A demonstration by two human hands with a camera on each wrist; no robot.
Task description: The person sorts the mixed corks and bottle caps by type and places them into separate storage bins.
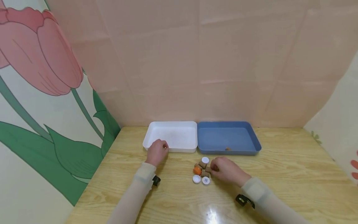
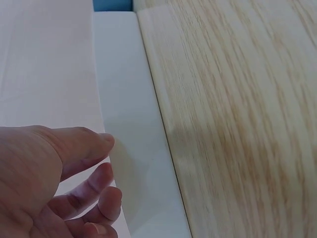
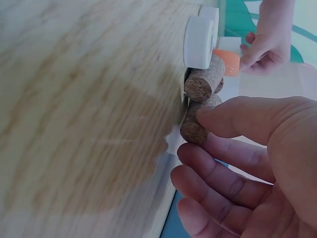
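back wall: one peach-pink covering (image 1: 237, 62), creased in a loose grid, material uncertain. left wall: one white panel (image 1: 16, 177), printed with a large pink tulip (image 1: 42, 49), dark-outlined, and broad green leaves (image 1: 75, 152). right wall: one off-white panel (image 1: 339, 109), bearing a small green sprig (image 1: 316, 137) and red petal shapes (image 1: 354, 165). furniture: one table (image 1: 293, 174), pale yellow wood grain. light: one bright glare spot (image 1: 212, 215) on the tabletop, near edge of view.

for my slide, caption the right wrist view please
Right hand pinching a cork near another cork, white caps and an orange piece; left hand beyond.
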